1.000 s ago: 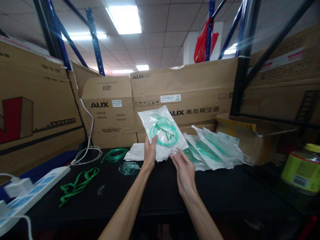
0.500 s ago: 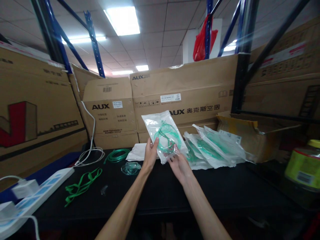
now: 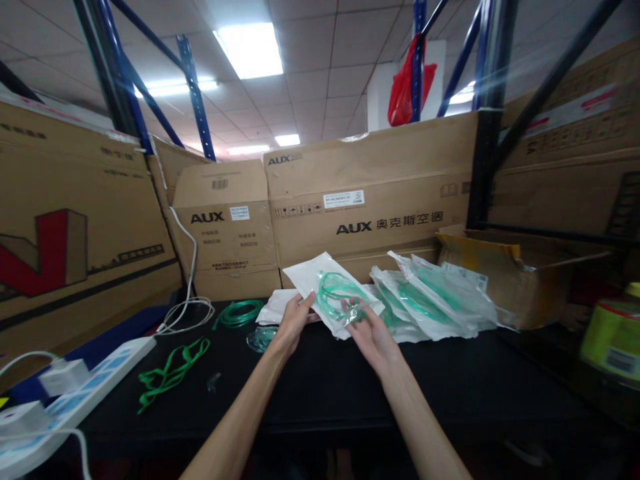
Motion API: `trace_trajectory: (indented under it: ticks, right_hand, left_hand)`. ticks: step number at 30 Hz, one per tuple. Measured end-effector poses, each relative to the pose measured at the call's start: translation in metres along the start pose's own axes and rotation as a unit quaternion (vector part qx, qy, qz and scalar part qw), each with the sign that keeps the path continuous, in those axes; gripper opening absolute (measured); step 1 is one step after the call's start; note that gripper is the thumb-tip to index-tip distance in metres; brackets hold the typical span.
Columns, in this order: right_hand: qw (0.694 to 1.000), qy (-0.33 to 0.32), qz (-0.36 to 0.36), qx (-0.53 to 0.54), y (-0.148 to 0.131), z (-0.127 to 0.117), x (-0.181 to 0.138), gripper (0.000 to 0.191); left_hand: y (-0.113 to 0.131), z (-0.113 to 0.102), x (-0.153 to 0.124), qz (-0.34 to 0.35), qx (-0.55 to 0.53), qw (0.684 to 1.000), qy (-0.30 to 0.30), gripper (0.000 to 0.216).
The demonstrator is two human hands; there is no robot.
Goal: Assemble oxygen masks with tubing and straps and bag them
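Both of my hands hold one sealed clear plastic bag (image 3: 327, 283) with coiled green tubing inside, low over the black table (image 3: 450, 380). My left hand (image 3: 293, 320) grips its left edge, thumb on top. My right hand (image 3: 367, 327) pinches its lower right part, fingers over the plastic. A pile of similar sealed bags (image 3: 435, 297) lies just to the right. A clear mask piece (image 3: 260, 338) sits on the table below my left hand.
A loose green tubing coil (image 3: 239, 311) and a green strap (image 3: 170, 372) lie at left, beside a white power strip (image 3: 75, 400) and cable. Cardboard boxes (image 3: 370, 200) wall the back; an open carton (image 3: 505, 273) and a yellow-lidded jar (image 3: 613, 340) stand right.
The bag has come down from upright in front of the boxes to nearly flat just above the table. My right hand has moved onto it and taken hold.
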State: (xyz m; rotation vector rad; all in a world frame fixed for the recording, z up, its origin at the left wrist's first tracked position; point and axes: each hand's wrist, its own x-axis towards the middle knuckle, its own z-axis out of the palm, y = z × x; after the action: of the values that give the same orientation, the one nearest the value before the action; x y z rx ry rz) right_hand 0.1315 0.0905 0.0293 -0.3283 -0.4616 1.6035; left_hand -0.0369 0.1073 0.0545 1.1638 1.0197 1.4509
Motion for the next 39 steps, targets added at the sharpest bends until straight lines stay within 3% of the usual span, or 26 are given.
trace_trajectory:
  ticks: [6,15,21,24,27,30,33,39]
  right_hand:
    - [0.999,0.019,0.009,-0.026,-0.01,-0.013,-0.015,0.015]
    - [0.995,0.023,0.051,-0.079,-0.034,-0.023,-0.053,0.019]
    - [0.99,0.017,0.075,-0.119,-0.051,-0.026,-0.07,0.025]
    - [0.987,0.039,0.063,-0.141,-0.067,-0.039,-0.085,0.031]
    - [0.983,0.101,0.029,-0.152,-0.083,-0.062,-0.102,0.041]
    - [0.976,0.155,0.005,-0.153,-0.091,-0.086,-0.117,0.047]
    - [0.976,0.15,0.005,-0.158,-0.089,-0.101,-0.126,0.049]
    - [0.976,0.138,0.008,-0.166,-0.081,-0.102,-0.127,0.044]
  left_hand:
    - [-0.007,-0.003,0.0,-0.01,0.005,0.999,0.051,0.019]
    - [-0.024,-0.01,0.012,-0.005,0.054,0.99,0.134,0.031]
    - [-0.023,-0.018,0.025,-0.004,0.069,0.98,0.187,0.035]
    - [-0.02,-0.021,0.031,-0.003,0.058,0.975,0.215,0.035]
    - [-0.019,-0.02,0.035,-0.003,0.032,0.971,0.238,0.037]
    - [-0.02,-0.016,0.033,-0.001,0.001,0.969,0.245,0.037]
    - [-0.022,-0.009,0.027,0.001,-0.019,0.971,0.238,0.037]
    - [-0.016,-0.009,0.009,0.027,0.015,0.973,0.23,0.043]
